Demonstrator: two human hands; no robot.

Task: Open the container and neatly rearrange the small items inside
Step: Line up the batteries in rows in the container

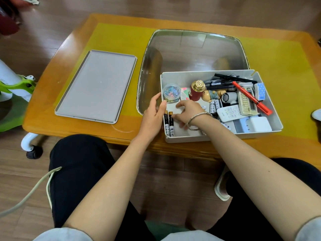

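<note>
Head view, looking down past two bare forearms reaching forward over dark-trousered knees. The white container is sitting open on the near right part of the wooden desk. The left hand is resting against the container's left wall, fingers straight, thumb hooking over the rim. The right hand, wearing a bracelet, is reaching inside, its fingertips touching one of two batteries lying side by side along the left wall. Just beyond the hands a clear round jar of coloured clips is standing in the far left corner. Pens, remotes and other small items are crowding the right half. Further left, well apart, the grey lid is lying flat.
</note>
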